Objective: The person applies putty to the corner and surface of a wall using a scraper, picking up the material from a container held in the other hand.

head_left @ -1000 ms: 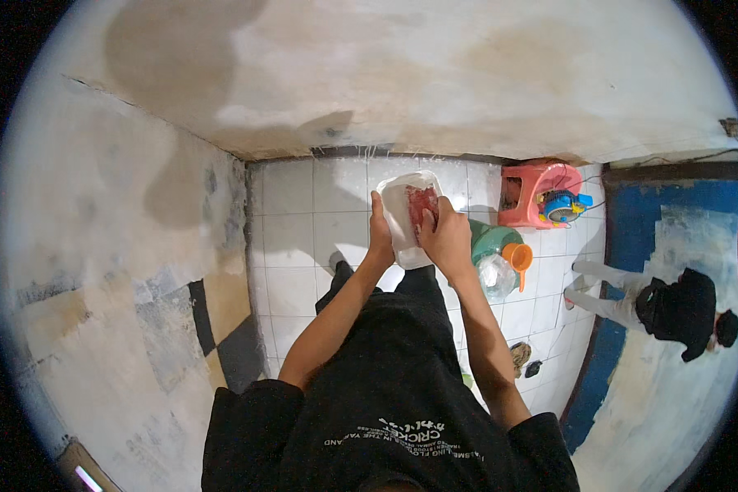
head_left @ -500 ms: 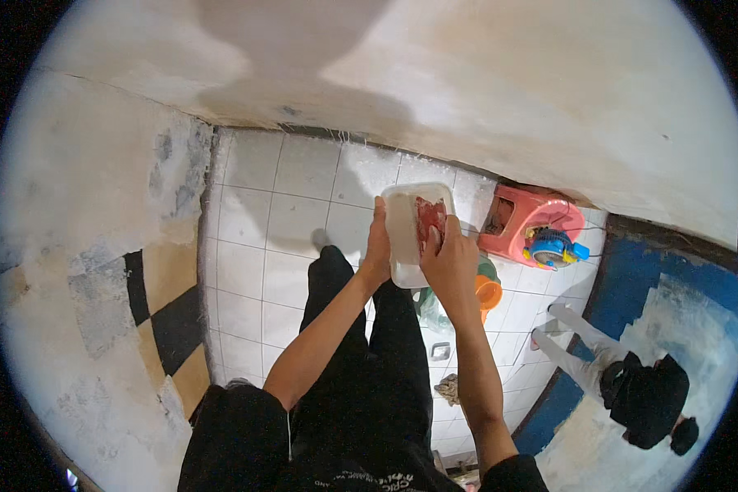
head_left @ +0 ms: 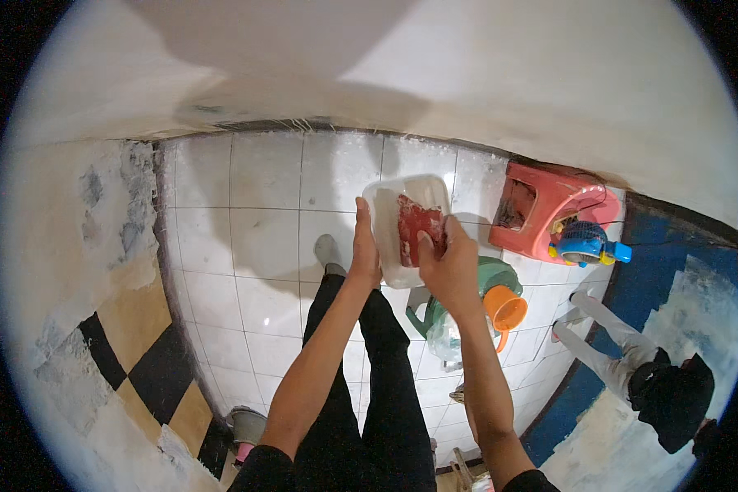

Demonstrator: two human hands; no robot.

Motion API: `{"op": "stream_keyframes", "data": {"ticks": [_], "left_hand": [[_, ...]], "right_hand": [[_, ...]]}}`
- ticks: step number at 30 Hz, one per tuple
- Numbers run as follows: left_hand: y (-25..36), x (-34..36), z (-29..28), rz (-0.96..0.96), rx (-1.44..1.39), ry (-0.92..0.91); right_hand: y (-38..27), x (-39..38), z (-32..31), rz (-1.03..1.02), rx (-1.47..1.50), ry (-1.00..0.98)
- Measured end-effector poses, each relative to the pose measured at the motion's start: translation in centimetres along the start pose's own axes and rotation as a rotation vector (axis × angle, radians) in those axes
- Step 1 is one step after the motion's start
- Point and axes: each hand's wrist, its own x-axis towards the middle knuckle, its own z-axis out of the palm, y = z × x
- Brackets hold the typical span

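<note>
The left hand (head_left: pixel 366 254) held the left side of a white tub (head_left: pixel 388 217), with its thumb up along the wall and its other fingers hidden. The right hand (head_left: pixel 449 266) pinched a red scraper (head_left: pixel 422 225) between its thumb and its fingers. The scraper was flat, with white smears and crumbs on its face and edges. It was over the right part of the tub, in front of the person's body and above the white tile floor (head_left: pixel 266 238).

On the far left, the wall had black and tan squares (head_left: pixel 168 373) low down. One foot in a grey shoe (head_left: pixel 326 250) was on the tiles, left of the tub. The right forearm (head_left: pixel 484 369) blocked part of a clear plastic bag (head_left: pixel 445 338). Further right were a pink plastic stool (head_left: pixel 523 225) and a small blue fan (head_left: pixel 584 243). Another person (head_left: pixel 672 394) in a black top and pale trousers was at the far right, near a blue wall (head_left: pixel 668 225).

A grey bucket (head_left: pixel 248 425) was at the lower left; its inside was hard to see. The tub looked white inside, but I could not tell how full it was. An orange dipper (head_left: pixel 506 309) was at a green plastic container (head_left: pixel 494 273), just past the right arm.
</note>
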Motion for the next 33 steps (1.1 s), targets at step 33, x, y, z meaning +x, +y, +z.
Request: {"op": "stream_keyframes", "data": {"ticks": [33], "left_hand": [[-5.0, 8.6, -5.7, 0.212, 0.172, 0.332]], "right_hand": [[19.0, 11.5, -5.1, 0.337, 1.594, 0.193]]}}
